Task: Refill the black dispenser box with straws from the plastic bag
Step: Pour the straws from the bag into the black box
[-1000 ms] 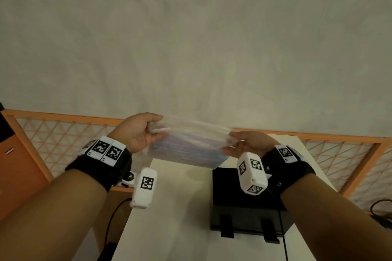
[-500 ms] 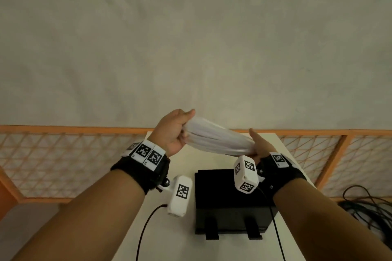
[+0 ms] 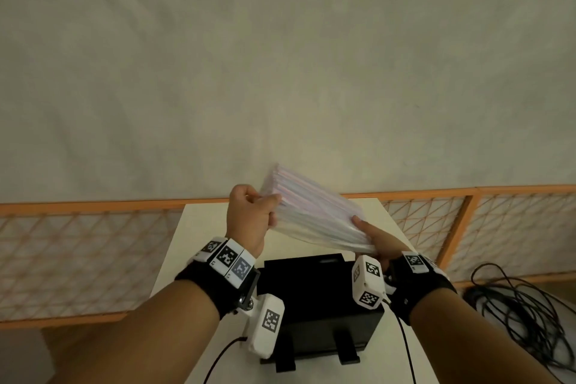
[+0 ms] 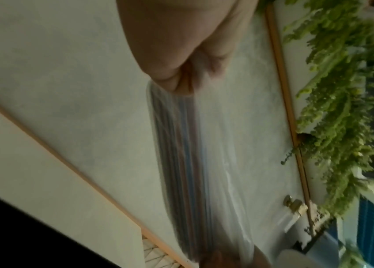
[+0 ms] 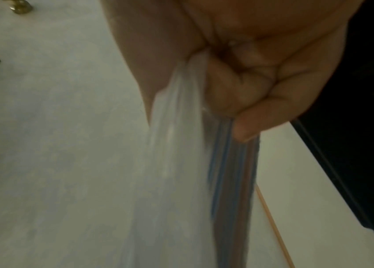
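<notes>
A clear plastic bag of striped straws (image 3: 314, 215) hangs tilted in the air above the black dispenser box (image 3: 318, 296), its left end higher. My left hand (image 3: 252, 215) grips the raised left end, and my right hand (image 3: 374, 240) grips the lower right end just over the box's back right corner. In the left wrist view the straws (image 4: 181, 163) run away from my curled fingers (image 4: 181, 72). The right wrist view shows fingers (image 5: 245, 87) pinching the bag (image 5: 176, 163) and coloured straws (image 5: 234, 181). The box's top looks dark; I cannot tell whether it stands open.
The box sits on a narrow white table (image 3: 193, 252) against a pale wall. An orange lattice fence (image 3: 78, 252) runs behind on both sides. Black cables (image 3: 514, 315) lie coiled on the floor at the right. Green foliage (image 4: 341, 90) shows in the left wrist view.
The bag has swung from roughly level to tilted, left end lifted and right end lowered toward the box. Both hands kept their hold and the view shifted toward the box.
</notes>
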Tool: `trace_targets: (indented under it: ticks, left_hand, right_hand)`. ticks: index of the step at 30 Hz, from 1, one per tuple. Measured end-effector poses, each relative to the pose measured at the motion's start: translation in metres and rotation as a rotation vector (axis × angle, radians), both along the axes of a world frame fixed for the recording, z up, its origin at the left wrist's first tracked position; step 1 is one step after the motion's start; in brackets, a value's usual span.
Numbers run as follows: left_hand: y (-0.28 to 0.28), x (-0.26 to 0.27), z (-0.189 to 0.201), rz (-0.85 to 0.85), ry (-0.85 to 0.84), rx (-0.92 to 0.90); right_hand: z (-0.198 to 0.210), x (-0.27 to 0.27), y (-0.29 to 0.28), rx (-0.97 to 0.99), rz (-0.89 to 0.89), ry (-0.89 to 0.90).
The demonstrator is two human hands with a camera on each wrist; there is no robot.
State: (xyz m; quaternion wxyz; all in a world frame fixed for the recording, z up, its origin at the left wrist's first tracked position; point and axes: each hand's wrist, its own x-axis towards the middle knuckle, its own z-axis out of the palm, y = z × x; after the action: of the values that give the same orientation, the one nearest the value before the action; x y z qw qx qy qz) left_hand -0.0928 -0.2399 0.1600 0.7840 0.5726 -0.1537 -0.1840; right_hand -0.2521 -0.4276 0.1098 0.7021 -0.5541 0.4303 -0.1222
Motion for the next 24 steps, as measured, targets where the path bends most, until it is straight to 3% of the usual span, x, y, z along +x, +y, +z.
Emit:
trace_targets:
  ticks: [2,4,8,13,19,24]
  left_hand:
    - [-0.004,0.004,-0.007,-0.022,0.143,-0.004]
    - [-0.004,0.008,-0.009,-0.189,0.229,0.046]
    - [0.001,0.016,-0.02,-0.514,0.17,0.241]
    - [0.001,0.025,-0.047,-0.537,0.0,0.496]
    - [-0.002,0.018,-0.079,-0.58,-0.007,0.423]
    - [-0.004,0.027,-0.097,-0.474,0.022,0.43]
  right_hand:
    - [0.005,-0.003,-0.006,0.042,-0.023,-0.12]
    - [0.004,-0.004,-0.017,0.042,-0.065,-0.222]
    - [0.0,-0.011,-0.033,0.013,-0.023,-0.276]
    - [-0.012,-0.015,-0.041,-0.047,0.006,-0.21]
    - [-0.02,-0.008,-0.038,-0.112,0.047,-0.18]
    - [-0.023,-0.006,-0.039,-0.232,0.052,-0.18]
